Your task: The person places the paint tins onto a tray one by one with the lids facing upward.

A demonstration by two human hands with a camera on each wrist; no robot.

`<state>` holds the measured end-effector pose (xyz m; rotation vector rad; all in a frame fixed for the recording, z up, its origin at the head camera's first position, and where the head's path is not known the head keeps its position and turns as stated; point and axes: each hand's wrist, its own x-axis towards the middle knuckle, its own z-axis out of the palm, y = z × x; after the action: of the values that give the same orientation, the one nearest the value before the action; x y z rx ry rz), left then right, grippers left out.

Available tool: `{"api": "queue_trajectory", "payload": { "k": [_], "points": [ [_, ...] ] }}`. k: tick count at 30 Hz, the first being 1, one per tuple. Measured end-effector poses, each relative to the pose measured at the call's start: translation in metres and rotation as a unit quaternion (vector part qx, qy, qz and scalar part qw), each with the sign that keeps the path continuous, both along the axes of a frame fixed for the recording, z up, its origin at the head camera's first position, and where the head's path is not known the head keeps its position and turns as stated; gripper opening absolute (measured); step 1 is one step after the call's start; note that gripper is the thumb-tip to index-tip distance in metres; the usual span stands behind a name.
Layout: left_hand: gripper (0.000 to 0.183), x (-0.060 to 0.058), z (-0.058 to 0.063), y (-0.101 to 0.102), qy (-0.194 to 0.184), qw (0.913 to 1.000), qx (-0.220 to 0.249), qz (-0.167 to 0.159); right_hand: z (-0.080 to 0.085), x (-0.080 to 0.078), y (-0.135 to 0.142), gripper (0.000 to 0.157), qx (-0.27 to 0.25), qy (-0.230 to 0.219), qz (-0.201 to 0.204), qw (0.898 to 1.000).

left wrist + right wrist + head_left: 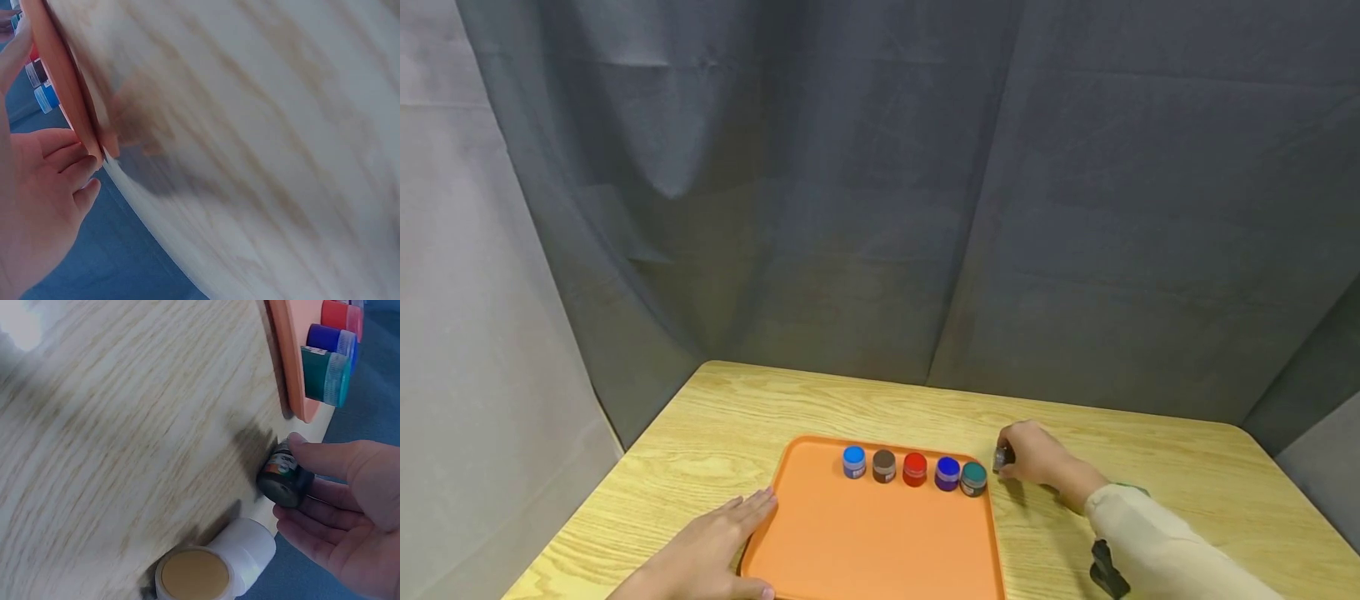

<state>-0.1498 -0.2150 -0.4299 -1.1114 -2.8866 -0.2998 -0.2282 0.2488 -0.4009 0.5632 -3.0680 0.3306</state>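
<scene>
While dark cloth (pixel 865 200) hangs behind, a wood-grained table (pixel 730 425) bears the tray (pixel 872 537).

A dark grey-blue curtain (pixel 850 208) hangs across the far side, loosely folded on the left, with a slanting crease running down near its middle. Paler grey surfaces flank it at left (pixel 490 333) and right (pixel 1330 467). The light, wood-grained tabletop (pixel 850 408) has rounded far corners; the right wrist view catches a bright glare (pixel 22 328) on it.

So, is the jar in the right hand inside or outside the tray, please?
Outside: the right hand grips the dark jar just beyond the tray.
</scene>
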Motion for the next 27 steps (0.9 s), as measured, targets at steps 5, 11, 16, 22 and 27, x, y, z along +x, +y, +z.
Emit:
{"api": "queue_trajectory", "payload": {
  "k": [5,11,16,22,27],
  "points": [
    [0.099,0.001,0.0,0.0,-0.022,0.9997,0.001,0.006,-0.005,-0.004,-0.003,0.026,0.003,-0.002,-0.002,1.0],
    [0.099,0.001,0.0,0.0,-0.028,0.9996,0.003,0.005,-0.006,-0.008,-0.004,0.026,-0.001,0.0,0.013,1.0],
    [0.098,0.001,0.0,-0.001,-0.031,0.9995,0.004,0.005,-0.005,-0.01,-0.005,0.025,0.0,-0.007,0.002,1.0],
    [0.098,0.0,-0.001,-0.001,-0.031,0.9995,0.004,0.007,-0.002,-0.011,-0.007,0.022,0.003,-0.03,-0.012,0.999],
    [0.099,0.0,-0.001,-0.001,-0.03,0.9995,0.001,0.008,0.003,-0.013,-0.007,0.024,0.021,-0.023,-0.005,0.999]
  ]
}}
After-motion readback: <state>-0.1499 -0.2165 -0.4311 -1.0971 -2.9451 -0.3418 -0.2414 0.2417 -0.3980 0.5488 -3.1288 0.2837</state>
